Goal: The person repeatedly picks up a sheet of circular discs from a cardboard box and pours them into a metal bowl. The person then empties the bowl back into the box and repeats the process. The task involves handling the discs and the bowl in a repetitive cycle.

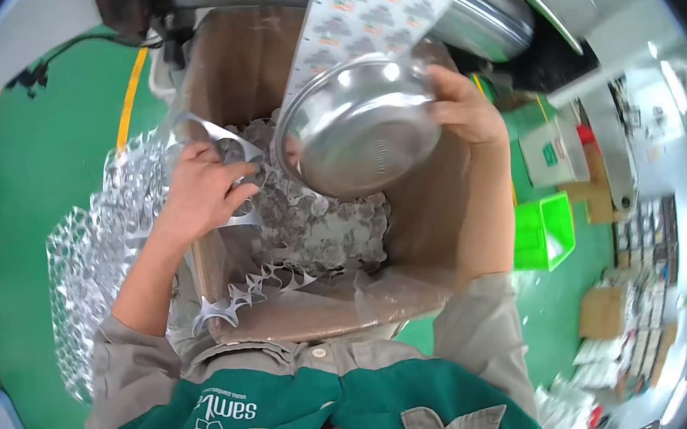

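My right hand (471,111) grips the right rim of a shiny round metal bowl (369,139), tilted over a brown bin. Toward the bin's left side, my left hand (201,188) has its fingers on a punched silver foil strip (238,142) with round holes. Under the bowl, many loose foil discs (324,233) lie heaped in the bin. A printed foil sheet (371,12) comes down from above and passes behind the bowl.
The brown bin (338,312) has a clear plastic liner over its near edge. Tangled punched foil webbing (104,267) piles up on its left. A metal roller (482,16) is at the far right. A bright green crate (542,232) stands on the green floor to the right.
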Tool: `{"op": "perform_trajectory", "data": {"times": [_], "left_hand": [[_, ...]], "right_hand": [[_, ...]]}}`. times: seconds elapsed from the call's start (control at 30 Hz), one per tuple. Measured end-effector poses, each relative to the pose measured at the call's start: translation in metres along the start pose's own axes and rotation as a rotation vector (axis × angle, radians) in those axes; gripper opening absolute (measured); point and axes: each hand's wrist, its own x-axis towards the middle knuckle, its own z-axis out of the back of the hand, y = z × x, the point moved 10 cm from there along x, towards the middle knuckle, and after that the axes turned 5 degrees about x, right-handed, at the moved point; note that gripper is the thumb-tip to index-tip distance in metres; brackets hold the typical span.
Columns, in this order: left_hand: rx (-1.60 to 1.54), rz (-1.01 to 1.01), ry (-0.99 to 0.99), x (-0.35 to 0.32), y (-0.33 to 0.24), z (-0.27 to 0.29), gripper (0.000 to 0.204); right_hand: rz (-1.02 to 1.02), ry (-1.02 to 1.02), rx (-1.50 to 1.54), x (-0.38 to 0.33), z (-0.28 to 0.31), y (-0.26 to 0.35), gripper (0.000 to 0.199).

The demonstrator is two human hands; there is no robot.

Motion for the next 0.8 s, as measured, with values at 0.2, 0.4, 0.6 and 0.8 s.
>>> {"op": "perform_trajectory", "data": {"times": [0.2,0.4,0.6,0.8], "left_hand": [[-0.056,0.008,-0.052,0.001,0.004,-0.001,0.025],[-0.097,-0.031,-0.098,0.012,0.000,-0.002,0.026],[-0.138,0.088,0.057,0.010,0.015,-0.014,0.026],[-0.562,0.538,0.139,0.017,0.039,0.011,0.024]], "right_hand": [[0.120,-0.523,0.909,0.014,0.080,-0.245,0.052],[-0.841,-0.461,-0.222,-0.078,0.111,-0.515,0.059],[-0.469,0.616,-1.099,0.007,-0.010,-0.316,0.058],[0.023,0.031,0.521,0.007,0.019,-0.101,0.054]]}}
